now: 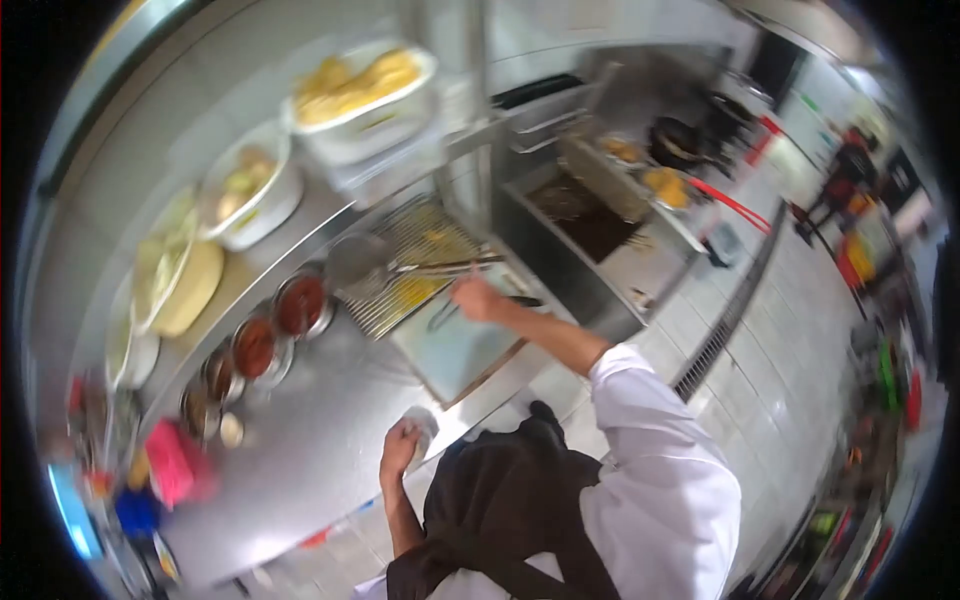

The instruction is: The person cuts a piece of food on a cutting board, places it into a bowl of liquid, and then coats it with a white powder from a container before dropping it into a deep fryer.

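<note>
Head-cam view is all there is to go on, and it's pretty motion-blurred. So, the right hand (478, 298) is out at full reach over the far edge of the cutting board (455, 350), right by the corner where the board meets the wire rack (425, 245). The skimmer (362, 262) lies on that rack with its round mesh head to the left and its long handle running roughly sideways to the right, so the handle end finishes just above and beside the knuckles of that hand. That's the relation that matters imo: the handle points toward the right hand, and the head points away from it, over toward the sauce bowls (300, 303). The fingers look curled, but whether they're actually gripping anything I can't tell, it's too smeared. There's also a dark thin utensil (525, 300) lying on the board just right of that hand, touching or nearly so, can't say which. Meanwhile the left hand (400, 445) is well apart from all of that, back near the body at the near edge of the steel counter (310, 450), closed down on a white cloth (422, 422). So the right hand is by far the nearer one to the skimmer; the left has the whole board between it and the handle. Fryer (590, 220) sits further right of the rack, beyond the right hand.
</note>
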`<action>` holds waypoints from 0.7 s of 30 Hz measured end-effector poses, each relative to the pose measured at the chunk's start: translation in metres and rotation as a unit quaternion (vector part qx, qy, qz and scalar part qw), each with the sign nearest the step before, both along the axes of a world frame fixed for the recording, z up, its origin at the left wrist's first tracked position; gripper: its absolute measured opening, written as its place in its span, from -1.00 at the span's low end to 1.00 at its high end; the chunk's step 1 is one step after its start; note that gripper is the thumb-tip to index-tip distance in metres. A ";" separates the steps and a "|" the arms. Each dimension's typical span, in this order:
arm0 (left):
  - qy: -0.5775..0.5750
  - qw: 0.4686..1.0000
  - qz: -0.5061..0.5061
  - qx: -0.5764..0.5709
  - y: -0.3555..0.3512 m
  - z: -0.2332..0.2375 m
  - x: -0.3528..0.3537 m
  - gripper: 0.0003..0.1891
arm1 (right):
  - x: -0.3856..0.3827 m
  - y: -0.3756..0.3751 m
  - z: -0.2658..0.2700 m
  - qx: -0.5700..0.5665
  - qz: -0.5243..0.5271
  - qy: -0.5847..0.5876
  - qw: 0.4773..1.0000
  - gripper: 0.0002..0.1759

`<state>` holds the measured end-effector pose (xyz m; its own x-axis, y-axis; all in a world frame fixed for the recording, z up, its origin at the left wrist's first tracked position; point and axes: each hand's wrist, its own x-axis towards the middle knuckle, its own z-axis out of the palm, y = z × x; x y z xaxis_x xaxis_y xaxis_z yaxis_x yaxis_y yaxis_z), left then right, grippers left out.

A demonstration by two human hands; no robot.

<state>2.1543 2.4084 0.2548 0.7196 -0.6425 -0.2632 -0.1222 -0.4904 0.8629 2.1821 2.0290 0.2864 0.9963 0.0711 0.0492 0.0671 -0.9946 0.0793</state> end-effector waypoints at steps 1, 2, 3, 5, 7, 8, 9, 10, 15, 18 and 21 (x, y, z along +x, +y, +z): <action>0.001 0.999 0.032 0.005 0.011 0.005 -0.004 -0.73 | 0.014 0.003 0.016 0.006 0.020 0.009 1.000 -0.62; 0.032 0.998 0.057 0.006 0.016 0.012 -0.008 -0.74 | 0.028 0.004 0.030 0.010 0.034 0.016 0.999 -0.62; 0.060 0.995 0.075 0.003 0.018 0.018 -0.010 -0.75 | 0.043 0.002 0.042 0.010 0.053 0.014 0.998 -0.62; 0.084 0.990 0.113 -0.004 0.031 0.025 -0.018 -0.76 | 0.068 0.004 0.063 -0.009 0.112 0.007 0.994 -0.60; 0.121 0.982 0.144 -0.014 0.039 0.037 -0.026 -0.80 | 0.093 0.005 0.079 0.014 0.148 -0.011 0.989 -0.60; 0.118 0.981 0.154 -0.013 0.047 0.030 -0.027 -0.80 | 0.106 0.008 0.090 0.037 0.173 -0.027 0.984 -0.60; 0.116 0.980 0.161 -0.014 0.054 0.016 -0.028 -0.81 | 0.119 0.012 0.101 0.055 0.174 0.005 0.983 -0.46; 0.114 0.979 0.167 -0.014 0.060 0.004 -0.028 -0.82 | 0.135 0.015 0.099 0.056 0.180 0.002 0.982 -0.46; 0.159 0.971 0.180 -0.014 0.064 0.000 -0.028 -0.78 | 0.186 0.043 0.103 0.110 0.105 -0.063 0.986 -0.31; 0.150 0.971 0.182 -0.038 0.065 -0.009 -0.027 -0.77 | 0.168 0.057 0.087 0.180 0.043 -0.203 0.961 -0.48; 0.190 0.961 0.190 -0.059 0.062 -0.009 -0.027 -0.77 | 0.110 0.052 0.071 0.214 -0.007 -0.185 0.959 -0.60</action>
